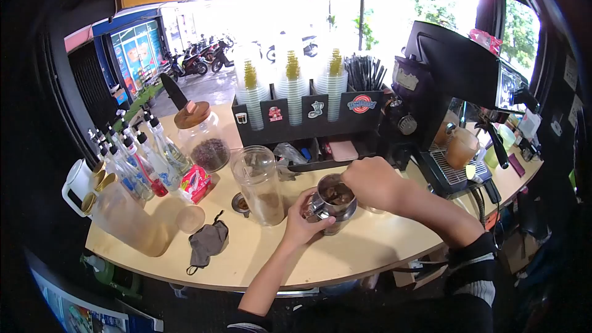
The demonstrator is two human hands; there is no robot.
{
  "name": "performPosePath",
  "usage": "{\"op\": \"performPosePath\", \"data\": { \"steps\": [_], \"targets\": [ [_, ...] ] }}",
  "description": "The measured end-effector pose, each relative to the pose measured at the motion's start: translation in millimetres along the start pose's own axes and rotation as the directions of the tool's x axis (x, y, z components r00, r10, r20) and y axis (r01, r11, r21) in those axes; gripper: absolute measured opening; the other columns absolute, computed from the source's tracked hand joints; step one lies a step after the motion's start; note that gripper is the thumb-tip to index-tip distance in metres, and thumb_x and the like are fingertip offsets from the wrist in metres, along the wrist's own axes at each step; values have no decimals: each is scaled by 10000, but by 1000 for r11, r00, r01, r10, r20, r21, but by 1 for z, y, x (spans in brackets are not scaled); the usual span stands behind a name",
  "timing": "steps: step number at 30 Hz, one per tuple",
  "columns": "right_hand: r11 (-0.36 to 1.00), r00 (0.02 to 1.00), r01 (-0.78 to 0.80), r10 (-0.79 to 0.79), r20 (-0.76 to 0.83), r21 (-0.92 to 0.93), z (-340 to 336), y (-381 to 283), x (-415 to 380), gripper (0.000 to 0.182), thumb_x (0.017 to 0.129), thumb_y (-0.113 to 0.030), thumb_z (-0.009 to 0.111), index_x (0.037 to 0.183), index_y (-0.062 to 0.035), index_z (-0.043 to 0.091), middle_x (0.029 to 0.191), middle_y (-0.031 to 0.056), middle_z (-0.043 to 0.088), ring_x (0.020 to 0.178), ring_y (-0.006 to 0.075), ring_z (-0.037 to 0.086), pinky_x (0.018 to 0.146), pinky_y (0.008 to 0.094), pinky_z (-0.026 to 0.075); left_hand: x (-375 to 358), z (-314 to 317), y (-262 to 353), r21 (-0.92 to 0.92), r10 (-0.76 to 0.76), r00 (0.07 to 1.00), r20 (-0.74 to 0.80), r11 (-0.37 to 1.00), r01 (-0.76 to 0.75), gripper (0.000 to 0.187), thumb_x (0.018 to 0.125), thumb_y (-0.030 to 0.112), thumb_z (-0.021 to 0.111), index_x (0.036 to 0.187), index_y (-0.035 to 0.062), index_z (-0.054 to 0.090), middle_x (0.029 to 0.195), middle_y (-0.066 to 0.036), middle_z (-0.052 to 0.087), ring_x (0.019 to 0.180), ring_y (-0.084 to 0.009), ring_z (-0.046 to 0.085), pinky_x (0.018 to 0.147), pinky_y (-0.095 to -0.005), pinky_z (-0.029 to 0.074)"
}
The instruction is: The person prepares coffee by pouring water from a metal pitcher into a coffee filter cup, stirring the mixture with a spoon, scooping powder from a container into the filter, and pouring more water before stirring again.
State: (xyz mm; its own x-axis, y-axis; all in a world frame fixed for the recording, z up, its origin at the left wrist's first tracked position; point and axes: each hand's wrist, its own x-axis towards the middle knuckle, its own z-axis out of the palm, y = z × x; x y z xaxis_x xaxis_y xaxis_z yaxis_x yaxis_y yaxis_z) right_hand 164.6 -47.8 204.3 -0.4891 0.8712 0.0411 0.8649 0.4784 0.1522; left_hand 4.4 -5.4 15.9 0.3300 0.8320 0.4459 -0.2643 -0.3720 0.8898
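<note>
My left hand is closed around the handle side of a shiny metal pitcher, which stands on the wooden counter. Brown contents show inside its mouth. Over the pitcher's right rim, my right hand is curled into a fist; whatever it grips is hidden by the fingers. Just left of the pitcher stands a tall clear plastic container, with a small metal cup beside it. A grey cloth face mask lies farther left, near a round lid-like disc.
Pump bottles, a large jug, a red packet and a glass jar crowd the left. Behind is a black organizer with stacked cups and straws. At right stand a grinder and espresso machine.
</note>
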Motion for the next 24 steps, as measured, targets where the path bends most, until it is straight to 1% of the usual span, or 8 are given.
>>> {"op": "performPosePath", "data": {
  "steps": [4,6,9,13,16,18,21,24],
  "targets": [
    [998,990,55,-50,-130,32,7,-3,5,106,712,-86,608,751,-31,690,736,180,656,713,333,659,629,419,529,1,-1,-1,9,-11,1000,-1,1000,11,761,633,106,845,1272,0,445,1163,-108,591,1083,-172,559,953,-320,434],
    [1000,999,-18,18,38,-7,-10,-6,-1,119,712,-62,603,784,-22,689,765,185,660,728,332,661,640,417,532,1,-2,-3,12,-16,1000,1,1000,16,758,636,110,843,1271,0,444,1163,-110,593,1081,-173,561,953,-323,434],
    [1000,996,-15,15,-88,-1,10,-5,2,131,722,-51,588,804,-3,678,787,195,657,733,343,658,644,420,532,1,-2,-4,33,-9,1000,5,999,9,755,642,115,841,1273,-1,442,1161,-115,598,1078,-175,566,952,-328,435],
    [994,1000,-18,17,12,105,8,-1,3,145,715,-24,583,830,19,661,789,212,646,757,350,657,649,410,533,0,-3,0,77,3,1000,22,997,-4,752,652,147,836,1278,9,442,1181,-128,581,1106,-190,554,974,-339,420],
    [967,981,15,35,-191,254,7,7,-1,115,731,-16,607,834,24,638,780,204,641,752,339,654,635,387,519,6,-8,20,271,75,997,30,959,-80,723,660,210,829,1253,16,464,1166,-127,579,1094,-216,563,975,-348,416],
    [781,961,125,58,-271,612,5,5,-6,91,777,-32,626,855,14,617,788,183,633,710,322,635,617,376,494,6,-10,47,450,150,988,40,880,-152,694,664,245,823,1227,20,484,1144,-120,582,1073,-230,573,965,-351,420],
    [688,890,329,2,-456,647,22,5,-6,75,822,-61,621,853,3,598,787,159,609,665,307,608,595,383,468,2,-9,70,592,238,970,-47,789,-165,507,716,281,779,1080,11,552,1014,-117,603,962,-256,596,883,-363,448],
    [789,872,312,-17,-489,529,32,9,-11,95,862,-86,578,911,-5,585,795,157,574,705,333,598,596,415,463,-3,-4,71,600,186,981,-52,792,-118,308,791,241,715,920,3,567,891,-122,596,859,-267,589,796,-365,452]
  ]
}}
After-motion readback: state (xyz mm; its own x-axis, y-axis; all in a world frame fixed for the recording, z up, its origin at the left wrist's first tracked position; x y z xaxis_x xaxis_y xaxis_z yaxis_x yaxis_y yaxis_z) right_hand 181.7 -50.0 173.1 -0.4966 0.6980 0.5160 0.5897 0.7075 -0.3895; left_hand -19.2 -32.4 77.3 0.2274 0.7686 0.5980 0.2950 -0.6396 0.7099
